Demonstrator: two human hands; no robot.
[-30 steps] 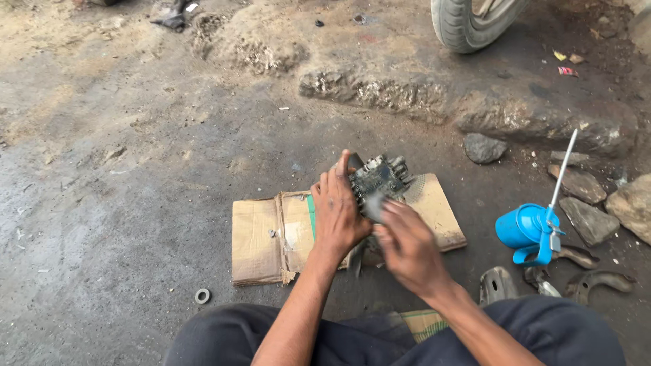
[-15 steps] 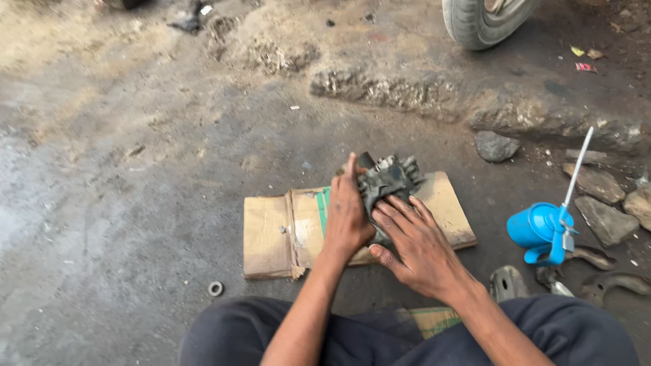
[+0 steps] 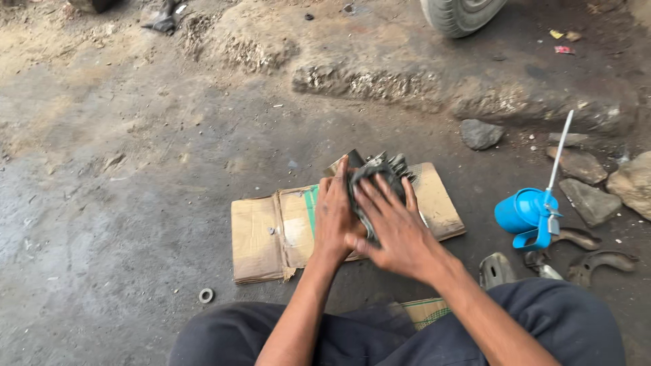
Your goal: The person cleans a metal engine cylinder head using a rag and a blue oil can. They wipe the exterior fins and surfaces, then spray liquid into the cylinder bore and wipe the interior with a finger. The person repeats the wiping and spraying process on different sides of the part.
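Metal engine part feels heavy, rigid, greasy; my left hand clamps its side. My right hand presses a dark rag flat on top.

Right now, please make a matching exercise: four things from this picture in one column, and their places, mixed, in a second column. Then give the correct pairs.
Things:
1. oil can
2. washer
3. tyre
4. metal part

Places:
A. top edge of the view
B. on the cardboard, under both hands
C. on the ground, left of the knees
D. right side, near the stones

Pairs: 1-D, 2-C, 3-A, 4-B
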